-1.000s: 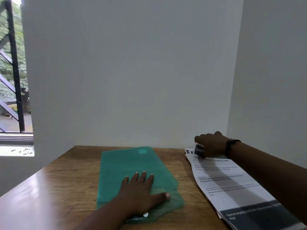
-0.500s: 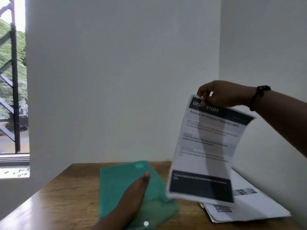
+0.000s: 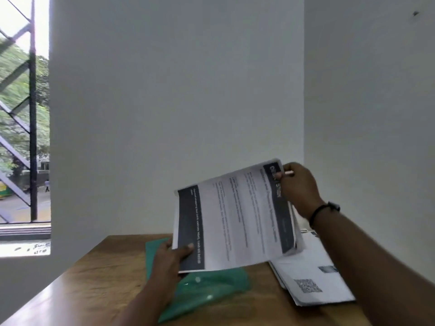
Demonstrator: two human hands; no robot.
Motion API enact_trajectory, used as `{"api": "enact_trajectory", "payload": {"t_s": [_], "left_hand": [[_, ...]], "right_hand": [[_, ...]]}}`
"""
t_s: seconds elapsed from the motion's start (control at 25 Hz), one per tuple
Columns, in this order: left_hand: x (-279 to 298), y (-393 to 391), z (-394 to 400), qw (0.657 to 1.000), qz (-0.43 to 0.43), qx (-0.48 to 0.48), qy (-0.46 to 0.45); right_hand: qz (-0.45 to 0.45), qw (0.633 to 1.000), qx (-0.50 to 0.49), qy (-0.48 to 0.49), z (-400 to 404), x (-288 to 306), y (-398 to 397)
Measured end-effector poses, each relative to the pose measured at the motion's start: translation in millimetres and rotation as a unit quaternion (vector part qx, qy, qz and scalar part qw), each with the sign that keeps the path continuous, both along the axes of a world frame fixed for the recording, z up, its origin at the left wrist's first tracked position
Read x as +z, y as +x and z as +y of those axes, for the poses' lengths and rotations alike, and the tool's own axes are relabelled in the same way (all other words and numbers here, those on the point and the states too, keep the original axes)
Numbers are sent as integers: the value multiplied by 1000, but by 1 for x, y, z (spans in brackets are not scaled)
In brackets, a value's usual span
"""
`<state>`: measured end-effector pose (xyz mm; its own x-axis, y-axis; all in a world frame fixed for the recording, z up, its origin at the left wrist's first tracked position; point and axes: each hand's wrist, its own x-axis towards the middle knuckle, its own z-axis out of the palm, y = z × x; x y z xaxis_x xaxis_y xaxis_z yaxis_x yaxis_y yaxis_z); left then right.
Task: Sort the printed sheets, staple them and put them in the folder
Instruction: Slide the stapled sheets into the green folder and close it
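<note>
Window (image 3: 24, 118): far left of the frame, barred, trees outside.

Desk (image 3: 98, 276): wooden top across the bottom of the frame, set into the corner of two white walls.

Green folder (image 3: 211, 288): flat on the desk at bottom centre, partly under my left forearm and the lifted page.

Left hand (image 3: 173, 255): I see the thumb curled over the dark footer band of the sheet and fingers behind it, so it pinches that edge.

Printed sheet (image 3: 235, 220): held in the air above the folder, turned sideways, its header end up at right. (There may be more than one page in the grip; I cannot tell.)

Right hand (image 3: 299, 187): fingers and thumb pinch the header edge, right of centre.

Paper stack (image 3: 313, 276): the remaining sheets lie on the desk at lower right, just beside the folder.

Risk: my judgement is that the limp page could buckle or crease between two edge pinches, or slip free if either pinch loosens.

Risk: my right forearm hangs over the loose stack, so a low sweep could scatter it and spoil the sorting.
</note>
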<state>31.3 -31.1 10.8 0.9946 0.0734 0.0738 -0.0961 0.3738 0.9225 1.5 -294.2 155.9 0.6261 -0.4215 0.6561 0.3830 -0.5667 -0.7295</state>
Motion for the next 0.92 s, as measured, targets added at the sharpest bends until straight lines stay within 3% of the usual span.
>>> {"api": "enact_trajectory", "payload": {"t_s": [0.12,0.24,0.56,0.76,0.92], "left_hand": [[0,8,32,997,41,59,-12],[-2,8,42,997,60,57,-3],[-1,14,49,996,68,-64,-2],[-6,14,54,992,80,-45,82],[-6,15,52,990,58,-6,126]], "right_hand": [[118,964,160,176,6,-60,10],[264,894,287,220,14,-103,7],[317,812,380,309,-15,-126,0],[313,800,427,283,-17,-133,-4],[275,828,391,295,-9,-135,-3]]}}
